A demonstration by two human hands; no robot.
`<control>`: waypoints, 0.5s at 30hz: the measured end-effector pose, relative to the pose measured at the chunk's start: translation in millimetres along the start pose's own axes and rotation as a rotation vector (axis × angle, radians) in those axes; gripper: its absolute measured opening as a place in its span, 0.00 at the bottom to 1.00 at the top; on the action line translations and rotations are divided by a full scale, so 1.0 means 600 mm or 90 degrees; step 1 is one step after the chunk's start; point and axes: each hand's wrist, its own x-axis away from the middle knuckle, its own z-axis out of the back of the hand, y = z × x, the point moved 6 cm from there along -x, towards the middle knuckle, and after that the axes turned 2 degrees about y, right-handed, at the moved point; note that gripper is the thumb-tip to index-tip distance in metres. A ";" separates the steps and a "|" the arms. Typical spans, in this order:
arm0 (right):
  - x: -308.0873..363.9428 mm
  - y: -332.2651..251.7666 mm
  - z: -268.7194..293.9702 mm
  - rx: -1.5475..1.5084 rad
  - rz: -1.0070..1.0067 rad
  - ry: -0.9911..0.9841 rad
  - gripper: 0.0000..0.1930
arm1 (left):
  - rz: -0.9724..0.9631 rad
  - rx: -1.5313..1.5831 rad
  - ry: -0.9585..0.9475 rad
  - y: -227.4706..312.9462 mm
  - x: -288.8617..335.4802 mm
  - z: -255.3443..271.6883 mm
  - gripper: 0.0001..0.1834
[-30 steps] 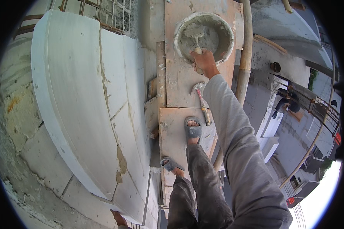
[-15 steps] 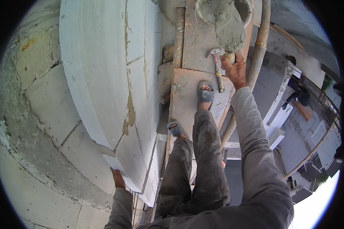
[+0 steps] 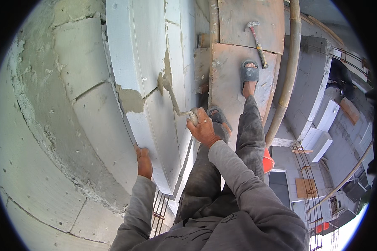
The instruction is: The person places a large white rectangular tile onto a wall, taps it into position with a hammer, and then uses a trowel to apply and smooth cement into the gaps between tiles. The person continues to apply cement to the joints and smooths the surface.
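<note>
Right hand (image 3: 204,129) closed round the handle of a trowel (image 3: 193,119); fingers wrapped, no gap seen. Trowel is held at the near face of the pale block wall (image 3: 157,117), its thin neck bent toward the mortar-smeared joint (image 3: 166,71); blade shows almost edge-on, so exact contact cannot be told. Left hand (image 3: 144,162) lies against the far edge of the end block; finger curl cannot be made out. Grey mortar patch (image 3: 130,99) spans the wall's top, ahead of the left hand. Hammer (image 3: 256,44) lies on the boards (image 3: 234,79), beside the sandalled right foot (image 3: 249,75). Bamboo pole (image 3: 287,79) runs along their right side.
</note>
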 end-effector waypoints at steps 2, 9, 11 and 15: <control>0.011 -0.009 -0.059 0.089 -0.032 -0.031 0.18 | 0.009 0.015 -0.011 -0.009 -0.006 0.002 0.34; 0.085 -0.019 -0.030 0.214 -0.056 -0.170 0.20 | -0.035 0.075 -0.035 -0.035 -0.040 0.009 0.38; 0.064 -0.036 -0.010 0.206 -0.009 -0.113 0.19 | -0.051 0.070 -0.018 -0.033 -0.038 0.007 0.39; -0.005 -0.044 -0.040 0.215 -0.064 -0.111 0.18 | -0.035 -0.071 -0.024 -0.026 -0.035 0.002 0.41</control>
